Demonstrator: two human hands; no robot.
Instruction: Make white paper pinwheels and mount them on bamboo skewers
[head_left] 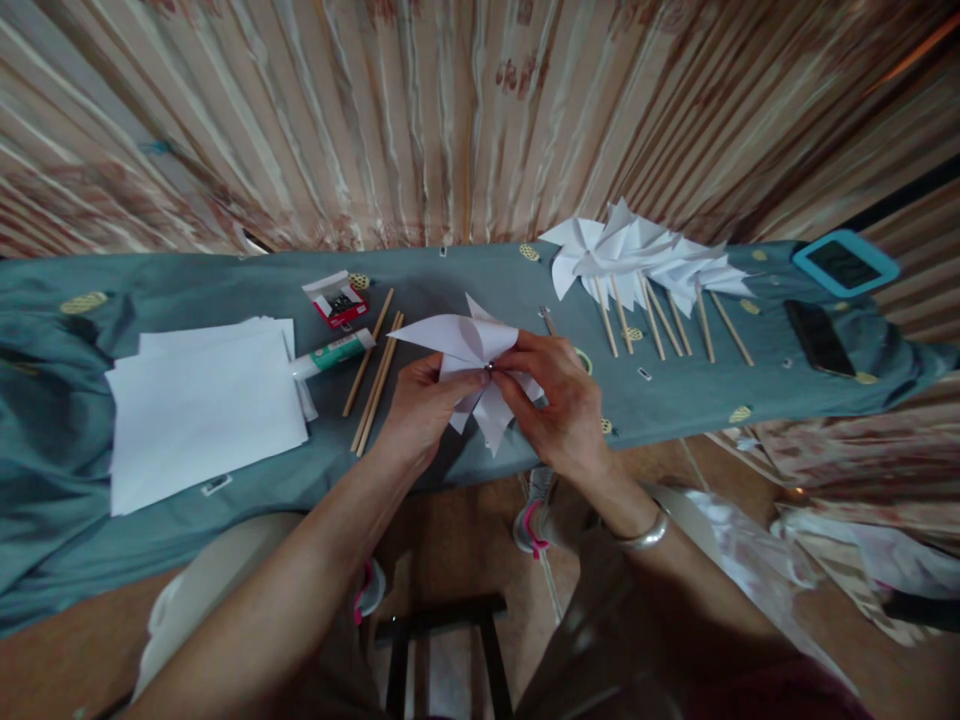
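Observation:
A white paper pinwheel (461,338) is held up over the front of the table, its pointed blades spreading out around the middle. My left hand (420,405) grips its left side, thumb laid across the paper toward the centre. From the right, my right hand (559,395) pinches at the centre, where a small shiny metal pin (490,367) shows between the fingertips. Part of the pinwheel is hidden behind my fingers. Just left of my left hand lie several thin wooden sticks (379,385).
White paper sheets (206,415) lie at left, beside a green-and-white glue tube (334,353) and a small red box (337,300) with dark contents. Several pinwheels on sticks (645,255) overlap at back right. Further right are a phone (817,338) and a blue-framed device (846,262).

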